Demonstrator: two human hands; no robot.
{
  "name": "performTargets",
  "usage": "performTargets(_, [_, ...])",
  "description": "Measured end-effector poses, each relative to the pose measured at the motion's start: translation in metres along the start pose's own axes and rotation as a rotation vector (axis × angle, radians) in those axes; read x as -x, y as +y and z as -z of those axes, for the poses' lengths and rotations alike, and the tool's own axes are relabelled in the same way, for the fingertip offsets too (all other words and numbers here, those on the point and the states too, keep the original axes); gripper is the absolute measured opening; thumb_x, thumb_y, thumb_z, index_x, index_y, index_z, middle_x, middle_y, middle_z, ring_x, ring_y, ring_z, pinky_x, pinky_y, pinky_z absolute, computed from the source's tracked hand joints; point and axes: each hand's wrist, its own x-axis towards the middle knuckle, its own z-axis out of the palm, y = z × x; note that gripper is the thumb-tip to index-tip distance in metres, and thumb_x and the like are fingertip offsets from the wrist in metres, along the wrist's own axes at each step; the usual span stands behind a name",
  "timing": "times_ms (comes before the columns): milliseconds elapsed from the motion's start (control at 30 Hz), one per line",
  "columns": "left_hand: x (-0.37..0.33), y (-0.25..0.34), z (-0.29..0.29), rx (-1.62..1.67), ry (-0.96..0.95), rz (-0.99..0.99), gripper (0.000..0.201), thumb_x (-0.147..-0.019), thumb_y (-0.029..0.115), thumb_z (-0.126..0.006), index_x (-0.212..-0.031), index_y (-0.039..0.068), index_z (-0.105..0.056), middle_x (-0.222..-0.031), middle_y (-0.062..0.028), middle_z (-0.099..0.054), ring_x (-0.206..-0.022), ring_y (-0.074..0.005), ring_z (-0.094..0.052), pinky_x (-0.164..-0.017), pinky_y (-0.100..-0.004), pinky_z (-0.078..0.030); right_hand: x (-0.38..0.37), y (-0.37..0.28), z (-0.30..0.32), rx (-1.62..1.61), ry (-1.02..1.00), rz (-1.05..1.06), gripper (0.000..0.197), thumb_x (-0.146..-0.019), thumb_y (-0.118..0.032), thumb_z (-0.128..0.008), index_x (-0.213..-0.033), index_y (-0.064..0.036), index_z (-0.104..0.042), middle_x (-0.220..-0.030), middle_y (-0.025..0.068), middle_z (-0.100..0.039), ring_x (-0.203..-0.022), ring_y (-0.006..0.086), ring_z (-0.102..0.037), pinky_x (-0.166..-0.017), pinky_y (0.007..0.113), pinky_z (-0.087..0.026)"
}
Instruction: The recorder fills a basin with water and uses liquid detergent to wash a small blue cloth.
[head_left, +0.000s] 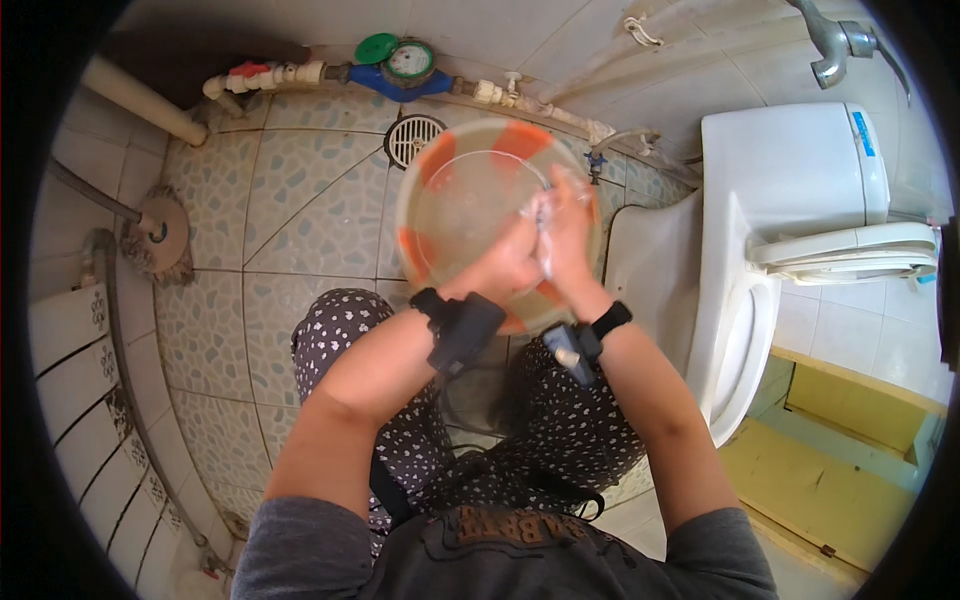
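Above a round basin [465, 205], translucent with orange patches, my two hands are pressed together and blurred by motion. My left hand [510, 258] is curled closed against my right hand [568, 230]. The right hand's fingers point toward the far side of the basin and appear bent around something too. Between the palms shows a whitish strip [545, 245], possibly cloth or foam; its kind cannot be made out. Water covers the basin's bottom. Each wrist carries a black band with a small device.
A white toilet [735, 310] stands close on the right, lid raised. Along the far wall run pipes with a blue water meter [400, 75]. A floor drain [415, 140] lies beside the basin. A brush [158, 235] leans at left; a tap [835, 50] juts out far right.
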Motion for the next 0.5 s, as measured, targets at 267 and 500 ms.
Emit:
performTargets(267, [0.020,-0.006,-0.032,-0.162,-0.049,-0.191,0.038,-0.092,0.028,-0.035,-0.122,0.005,-0.042,-0.115,-0.0063,-0.050,-0.105,-0.0196,-0.048,-0.092,-0.0343,-0.039,-0.018,0.019,0.012,-0.117,-0.029,0.015,0.040,-0.090,-0.022,-0.036,-0.123,0.0008,-0.040,-0.133,0.0185,-0.032,-0.124,0.0305,-0.030,-0.102,0.037,-0.024])
performTargets(500, [0.025,0.018,-0.013,-0.169,-0.067,-0.143,0.039,-0.092,0.028,-0.038,-0.127,0.010,-0.036,-0.117,-0.0056,-0.050,-0.107,-0.0174,-0.047,-0.092,-0.0341,-0.039,0.017,-0.031,-0.003,-0.003,-0.116,0.208,0.041,-0.092,-0.023,-0.031,-0.128,-0.0038,-0.036,-0.136,0.0167,-0.028,-0.125,0.0295,-0.028,-0.101,0.036,-0.025])
